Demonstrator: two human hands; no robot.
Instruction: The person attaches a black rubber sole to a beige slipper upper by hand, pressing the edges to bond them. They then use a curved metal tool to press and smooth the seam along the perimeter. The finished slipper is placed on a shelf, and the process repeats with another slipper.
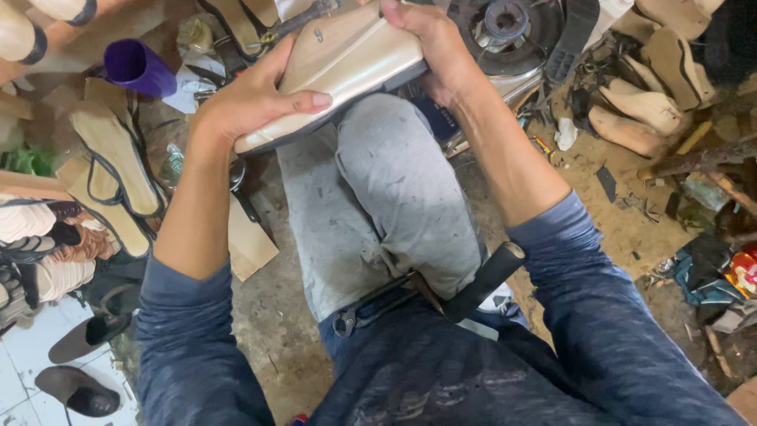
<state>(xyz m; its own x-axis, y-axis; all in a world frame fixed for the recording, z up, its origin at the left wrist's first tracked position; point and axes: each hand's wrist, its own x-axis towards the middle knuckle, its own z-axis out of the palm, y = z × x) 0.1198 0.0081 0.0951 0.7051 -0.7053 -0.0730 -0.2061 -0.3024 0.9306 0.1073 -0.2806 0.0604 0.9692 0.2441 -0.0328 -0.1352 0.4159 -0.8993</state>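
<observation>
The fingers [303,100] of the left hand [252,99] are clenched around the near end of a pale, pearly shoe upper on its last [347,55], thumb pressed along the side just above the dark edge of the sole. The right hand [434,47] grips the far end of the same shoe, its fingers curled over the top so that their tips are hidden behind it. The shoe lies tilted across the raised knee [386,181], which is clad in grey, dusty trousers, and it is held just above the knee between both hands.

Both forearms are bare, with dark blue sleeves pushed up toward the elbows. At the waist, a pair of pincers [371,304] and a tool with a black handle [481,280] rest on the lap, side by side.

Beyond the shoe, near the top edge, stands a round machine part with a dark disc [505,24]. To the right, several bare wooden lasts [639,102] lie heaped on the dirt floor [599,229] among scraps. To the left, flat tan sandal soles with dark straps [118,166] lie overlapping, and a purple cup [140,69] lies on its side above them. Further left, finished sandals [39,244] are stacked in a row, and two dark shoes [79,363] lie on pale tiles at the lower left corner.
</observation>
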